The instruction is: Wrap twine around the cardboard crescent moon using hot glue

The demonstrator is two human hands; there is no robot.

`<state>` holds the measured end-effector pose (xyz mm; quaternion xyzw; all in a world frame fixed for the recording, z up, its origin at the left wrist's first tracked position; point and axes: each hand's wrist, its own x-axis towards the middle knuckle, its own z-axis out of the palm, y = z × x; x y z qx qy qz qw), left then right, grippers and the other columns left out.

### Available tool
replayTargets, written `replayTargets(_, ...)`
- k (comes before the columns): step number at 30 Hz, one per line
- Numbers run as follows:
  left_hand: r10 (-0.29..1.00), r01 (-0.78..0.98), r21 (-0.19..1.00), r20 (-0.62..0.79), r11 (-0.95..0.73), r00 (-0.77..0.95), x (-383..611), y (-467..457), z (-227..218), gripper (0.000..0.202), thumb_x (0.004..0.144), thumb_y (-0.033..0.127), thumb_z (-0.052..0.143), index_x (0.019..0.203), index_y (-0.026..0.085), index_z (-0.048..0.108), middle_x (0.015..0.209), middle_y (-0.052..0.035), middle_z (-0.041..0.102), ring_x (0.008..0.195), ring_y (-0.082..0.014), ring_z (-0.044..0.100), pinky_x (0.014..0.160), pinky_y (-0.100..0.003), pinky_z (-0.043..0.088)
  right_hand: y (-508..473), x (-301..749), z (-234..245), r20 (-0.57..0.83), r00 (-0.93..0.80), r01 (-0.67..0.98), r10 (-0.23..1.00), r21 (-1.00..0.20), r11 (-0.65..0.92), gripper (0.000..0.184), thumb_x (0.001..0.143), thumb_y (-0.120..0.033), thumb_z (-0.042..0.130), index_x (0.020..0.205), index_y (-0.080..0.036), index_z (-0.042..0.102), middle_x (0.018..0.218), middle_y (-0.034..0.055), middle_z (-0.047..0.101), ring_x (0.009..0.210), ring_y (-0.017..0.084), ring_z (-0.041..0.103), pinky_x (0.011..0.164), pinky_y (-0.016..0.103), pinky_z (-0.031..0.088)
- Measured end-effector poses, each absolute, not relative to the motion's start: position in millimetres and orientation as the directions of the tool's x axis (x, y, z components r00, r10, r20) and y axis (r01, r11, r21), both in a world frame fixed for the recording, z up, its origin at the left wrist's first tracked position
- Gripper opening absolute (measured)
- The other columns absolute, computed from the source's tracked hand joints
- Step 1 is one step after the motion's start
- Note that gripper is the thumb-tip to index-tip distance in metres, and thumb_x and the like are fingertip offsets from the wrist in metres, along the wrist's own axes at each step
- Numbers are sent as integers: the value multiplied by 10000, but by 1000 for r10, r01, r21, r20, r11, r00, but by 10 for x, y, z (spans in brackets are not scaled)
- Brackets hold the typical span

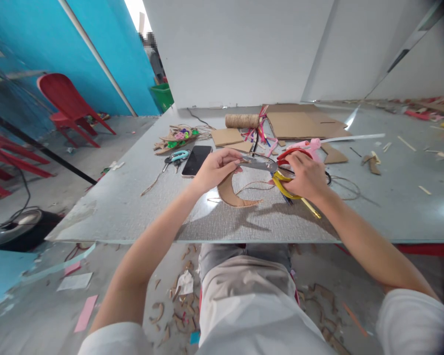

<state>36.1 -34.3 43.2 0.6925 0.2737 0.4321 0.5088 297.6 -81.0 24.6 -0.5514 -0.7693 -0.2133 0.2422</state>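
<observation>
Just right of the phone [197, 160], the cardboard crescent [228, 192] has its upper end pinched between the thumb and fingers of the left hand [222, 166]. Farther right of the phone, the right hand [306, 172] curls its fingers round the red and yellow handles of the scissors [259, 164], whose blades point back phoneward, ending beside the left fingertips; whether they touch the crescent, I cannot tell. A nicked fingertip seems the main risk, caused by closing the blades with that pinch so near. Twisting the thin curved cardboard against the steel could also crease or tear it.
</observation>
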Motion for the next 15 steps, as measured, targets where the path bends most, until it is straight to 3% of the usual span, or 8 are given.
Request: replayTargets(15,823,-31,936,323,-350,468,349,-343,439,214,782,287,691,918,146,605,798,-30,687,713,-118,669,707,-244,528,-795,2994,254,609,-301,936,734,42,349,443,751,-537,592,998,-169,608,1003,105,669,905,261,609,644,326,380)
